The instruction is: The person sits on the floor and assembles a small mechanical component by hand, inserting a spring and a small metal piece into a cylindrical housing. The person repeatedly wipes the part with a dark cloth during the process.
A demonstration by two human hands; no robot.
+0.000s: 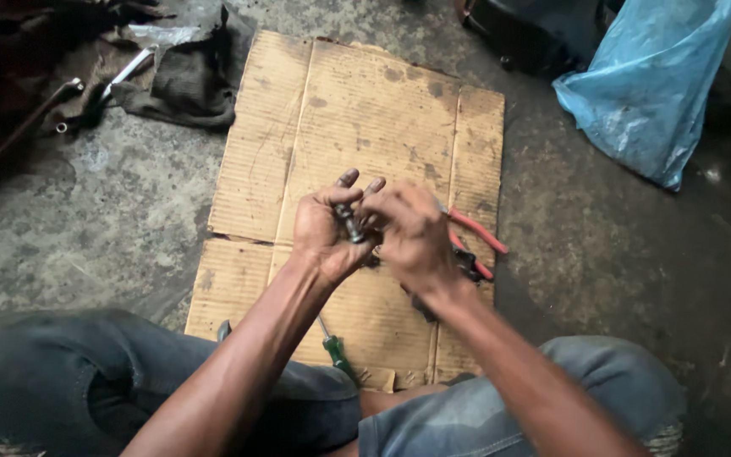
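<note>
Jeans-clad knees (pixel 129 389) sit closest, with a green-handled screwdriver (pixel 334 349) between them on the cardboard sheet (pixel 357 118). Above the cardboard my left hand (pixel 325 237) is clenched round a small dark metal bolt-like part (pixel 350 224); its long axis runs roughly upright, tilted slightly left, top end toward my fingertips. My right hand (pixel 412 237) pinches the same part from the right, fingers curled on it. Red-handled pliers (pixel 475 241) lie just beneath my right hand. Blue plastic bag (pixel 645 93) far right, grey rag (pixel 192 80) far left.
</note>
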